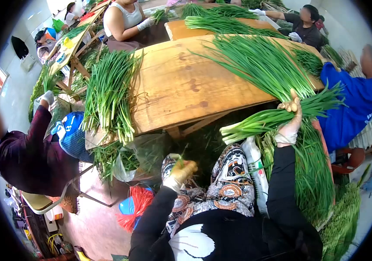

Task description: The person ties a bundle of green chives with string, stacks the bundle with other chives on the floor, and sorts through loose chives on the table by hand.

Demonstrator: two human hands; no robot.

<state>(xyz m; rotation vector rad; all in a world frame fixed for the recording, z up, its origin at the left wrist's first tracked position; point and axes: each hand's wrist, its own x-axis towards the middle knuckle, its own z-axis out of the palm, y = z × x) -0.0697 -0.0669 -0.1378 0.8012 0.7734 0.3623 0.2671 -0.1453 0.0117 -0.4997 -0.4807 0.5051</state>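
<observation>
My right hand [291, 114] is closed around a bunch of green stalks [255, 124], its pale root ends pointing left and its leaf tips right. My left hand [183, 171] is closed above my left thigh, with a small bit of green showing at the fingers. Beyond my right hand, a large spread of long green stalks [264, 65] lies on the wooden table [186, 82]. More long greens [310, 174] hang or lie to the right of my right forearm. Both wrists show whitish glove material.
A pile of stalks [110, 89] covers the table's left end. Red plastic strings [141, 204] lie by my left side. People sit close at left [29, 152] and right [351, 104]; others work across the tables. A plastic bag [149, 150] hangs below the table edge.
</observation>
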